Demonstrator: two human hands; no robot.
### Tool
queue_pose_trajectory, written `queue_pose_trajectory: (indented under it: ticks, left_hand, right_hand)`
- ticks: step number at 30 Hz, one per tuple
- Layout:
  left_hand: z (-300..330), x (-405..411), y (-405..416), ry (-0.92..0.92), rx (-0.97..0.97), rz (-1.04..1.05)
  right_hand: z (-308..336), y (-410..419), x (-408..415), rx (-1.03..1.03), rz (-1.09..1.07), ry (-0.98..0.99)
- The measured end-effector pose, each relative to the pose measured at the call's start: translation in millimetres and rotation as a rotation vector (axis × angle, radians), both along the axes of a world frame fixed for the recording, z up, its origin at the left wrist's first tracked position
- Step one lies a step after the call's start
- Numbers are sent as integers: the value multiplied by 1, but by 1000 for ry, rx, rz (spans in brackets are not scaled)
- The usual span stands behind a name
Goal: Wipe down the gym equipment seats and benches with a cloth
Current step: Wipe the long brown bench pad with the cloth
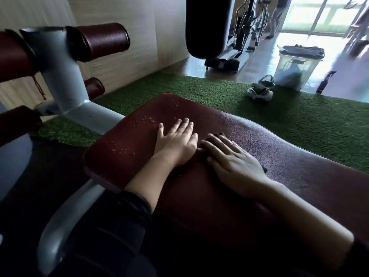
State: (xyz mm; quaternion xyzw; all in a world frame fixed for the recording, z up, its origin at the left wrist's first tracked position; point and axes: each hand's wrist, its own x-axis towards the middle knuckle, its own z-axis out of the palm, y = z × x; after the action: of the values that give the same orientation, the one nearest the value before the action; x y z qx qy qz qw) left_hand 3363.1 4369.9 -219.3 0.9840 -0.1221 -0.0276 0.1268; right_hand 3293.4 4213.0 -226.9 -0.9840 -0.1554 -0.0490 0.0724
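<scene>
A dark red padded bench (pixel 299 176) runs from the lower right toward the middle of the head view. Water droplets (pixel 143 120) dot its near-left end, and a fine wet sheen covers the pad to the right. My left hand (pixel 175 142) lies flat on the pad with straight fingers, just right of the droplets. Beside it, my right hand (pixel 233 160) also lies flat, its fingers pointing left and almost touching the left hand. A small dark edge (pixel 264 169) peeks out from under the right hand; I cannot tell whether it is the cloth.
A grey steel frame (pixel 60 76) with dark red roller pads (pixel 103 41) stands at the left. Green turf (pixel 299 120) surrounds the bench. Beyond it hang a black punching bag (pixel 207 27), with shoes (pixel 259 90), a plastic bin (pixel 295 66) and a dark bottle (pixel 325 81) on the floor. A person (pixel 277 17) stands far back.
</scene>
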Motion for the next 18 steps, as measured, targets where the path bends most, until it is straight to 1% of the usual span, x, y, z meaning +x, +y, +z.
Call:
queue_pose_trajectory:
  ticks: [2,3,5,7,10,12,18]
  left_hand:
    - [9,-10,10,13,-104,-2]
    - [13,-16,17,-11,-103,-4]
    - [19,-29,35,-79,-20,-29]
    - [22,-41,55,-94,69,-55]
    - [16,-50,77,-47,140,-76]
    - [8,-53,82,-59,176,-93]
    - [-1,-53,81,-108,112,-62]
  right_hand:
    - [-2,7,-14,-21,35,18]
    - [0,7,-15,-8,47,28]
    - [6,2,-13,34,66,92]
    - [14,-6,-10,65,87,142]
    - [13,-10,-9,22,98,126]
    - [6,-7,-11,-16,92,83]
    - [9,9,-8,7,6,116]
